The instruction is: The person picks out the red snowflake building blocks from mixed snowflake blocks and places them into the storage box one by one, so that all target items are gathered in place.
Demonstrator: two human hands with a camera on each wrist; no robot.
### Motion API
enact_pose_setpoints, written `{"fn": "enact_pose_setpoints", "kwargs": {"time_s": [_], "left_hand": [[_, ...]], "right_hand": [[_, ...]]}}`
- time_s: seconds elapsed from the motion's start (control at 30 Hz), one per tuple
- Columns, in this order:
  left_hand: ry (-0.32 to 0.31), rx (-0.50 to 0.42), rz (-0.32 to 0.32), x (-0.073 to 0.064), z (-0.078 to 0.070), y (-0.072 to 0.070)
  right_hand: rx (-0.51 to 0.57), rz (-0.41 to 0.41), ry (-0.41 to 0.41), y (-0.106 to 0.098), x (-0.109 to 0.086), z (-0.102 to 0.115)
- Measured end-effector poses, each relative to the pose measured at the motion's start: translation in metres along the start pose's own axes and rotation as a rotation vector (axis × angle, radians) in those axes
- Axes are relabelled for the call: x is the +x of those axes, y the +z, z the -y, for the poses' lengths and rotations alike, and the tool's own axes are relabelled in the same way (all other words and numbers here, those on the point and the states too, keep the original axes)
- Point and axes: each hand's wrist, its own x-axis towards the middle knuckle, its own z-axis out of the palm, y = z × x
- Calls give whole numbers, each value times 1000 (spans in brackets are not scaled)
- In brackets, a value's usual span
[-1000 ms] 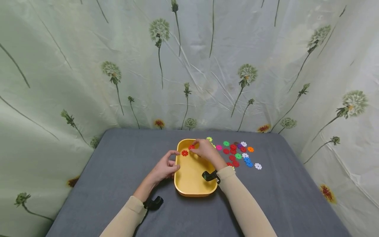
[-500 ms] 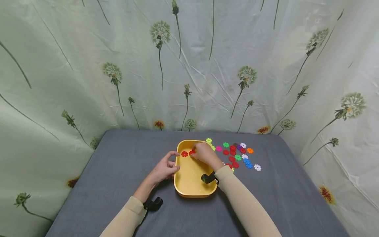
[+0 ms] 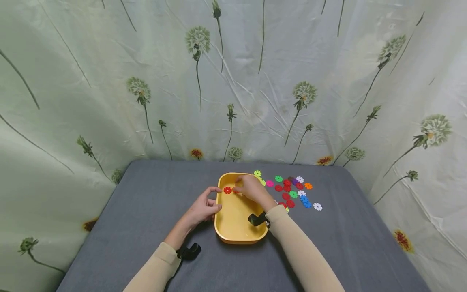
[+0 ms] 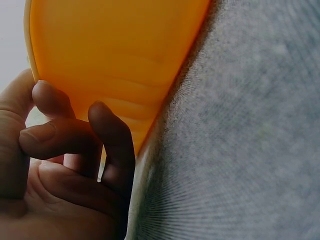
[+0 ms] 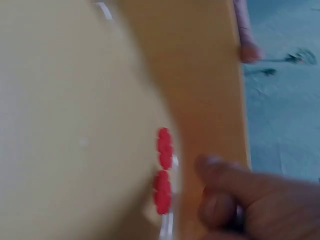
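Observation:
My left hand (image 3: 201, 206) holds the left wall of a yellow plastic tray (image 3: 238, 229), thumb and index fingertips at the rim. In the left wrist view its other fingers curl against the tray's outer side. Inside the tray, near the far end, lie two red flower-shaped discs (image 3: 228, 190), side by side. The right-hand disc (image 5: 162, 192) is partly covered by my fingers in the head view. Over the tray's far right part is my right hand (image 3: 251, 187), fingers loosely bent. The right wrist view shows its fingertips (image 5: 207, 162) apart from both discs, with nothing pinched.
Several loose flower discs in red, green, blue, white and other colours lie right of the tray, including an orange disc (image 3: 308, 186) and a white disc (image 3: 318, 207). A grey cloth (image 3: 153, 182) covers the table; a dandelion-print curtain (image 3: 251, 89) hangs behind.
My right hand has brought a red disc down towards me, level with the other red disc, and its fingers have come off it. The left hand stays at the tray.

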Motion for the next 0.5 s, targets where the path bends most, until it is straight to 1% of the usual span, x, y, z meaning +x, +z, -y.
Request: {"fn": "enact_pose_setpoints", "kwargs": {"time_s": [0.13, 0.2, 0.27, 0.37, 0.5], "left_hand": [[-8, -1, 3, 0, 1, 0], [-14, 2, 2, 0, 2, 1], [-18, 5, 0, 0, 2, 1], [-19, 12, -6, 1, 2, 1], [-5, 7, -6, 1, 2, -1]], "right_hand": [[283, -26, 26, -3, -5, -2], [413, -51, 18, -5, -8, -4], [518, -86, -2, -10, -12, -7], [640, -135, -29, -22, -21, -11], [716, -191, -33, -41, -36, -23]]}}
